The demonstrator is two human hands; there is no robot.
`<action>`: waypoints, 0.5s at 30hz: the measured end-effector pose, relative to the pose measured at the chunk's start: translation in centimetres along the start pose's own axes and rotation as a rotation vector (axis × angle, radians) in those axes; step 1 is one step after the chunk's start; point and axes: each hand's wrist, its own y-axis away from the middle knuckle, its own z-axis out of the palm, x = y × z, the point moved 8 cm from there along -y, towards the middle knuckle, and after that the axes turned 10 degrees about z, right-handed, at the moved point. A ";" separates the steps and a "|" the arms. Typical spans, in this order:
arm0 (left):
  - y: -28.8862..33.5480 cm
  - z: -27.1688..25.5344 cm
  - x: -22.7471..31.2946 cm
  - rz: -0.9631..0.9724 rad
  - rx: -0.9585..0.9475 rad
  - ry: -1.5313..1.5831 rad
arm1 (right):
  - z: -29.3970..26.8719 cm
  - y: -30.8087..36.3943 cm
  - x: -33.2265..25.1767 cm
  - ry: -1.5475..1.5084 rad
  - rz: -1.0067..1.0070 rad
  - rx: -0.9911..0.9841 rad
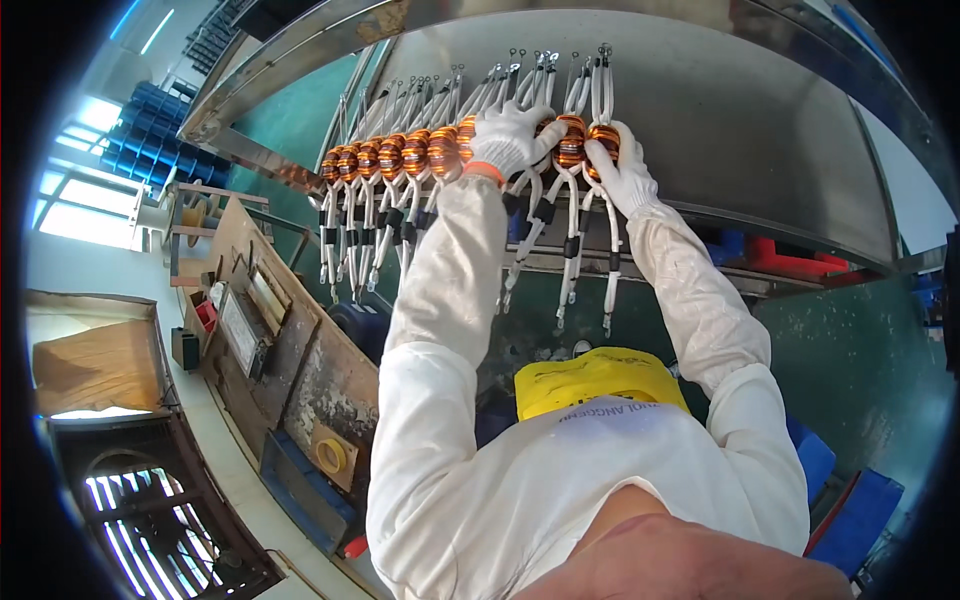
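Note:
A row of copper-wound coils (416,152) lies along the near edge of a metal bench. Each has white sleeved leads with black bands and small metal end terminals, reaching both over the bench and down past its edge. My left hand (508,138), in a white glove, is closed over a coil in the right part of the row and largely hides it. Its thumb reaches toward the neighbouring coil (570,142). At the row's right end, my gloved right hand (624,172) grips the last coil (603,140) between thumb and fingers.
A metal frame bar (300,50) crosses above the bench top (740,120). Red bins (790,258) sit under the bench at right. To the left stands a worn wooden table (330,390) with a yellow tape roll (330,455). Blue bins (855,520) are at lower right.

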 end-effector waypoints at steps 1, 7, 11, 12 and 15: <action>0.0 0.1 0.2 0.051 0.017 -0.018 | -0.3 -0.3 0.0 -0.017 -0.023 0.033; 0.0 -0.5 1.7 0.171 0.148 -0.184 | -0.4 -2.8 1.7 -0.018 -0.037 -0.164; 0.1 0.8 3.6 0.313 0.220 0.016 | 1.7 -5.1 3.2 -0.270 -0.169 -0.278; 0.4 0.4 3.6 0.323 0.230 0.045 | 2.0 -4.8 2.8 -0.390 -0.157 -0.300; 0.3 0.3 3.5 0.287 0.209 0.045 | 1.5 -3.7 2.2 -0.234 -0.085 -0.202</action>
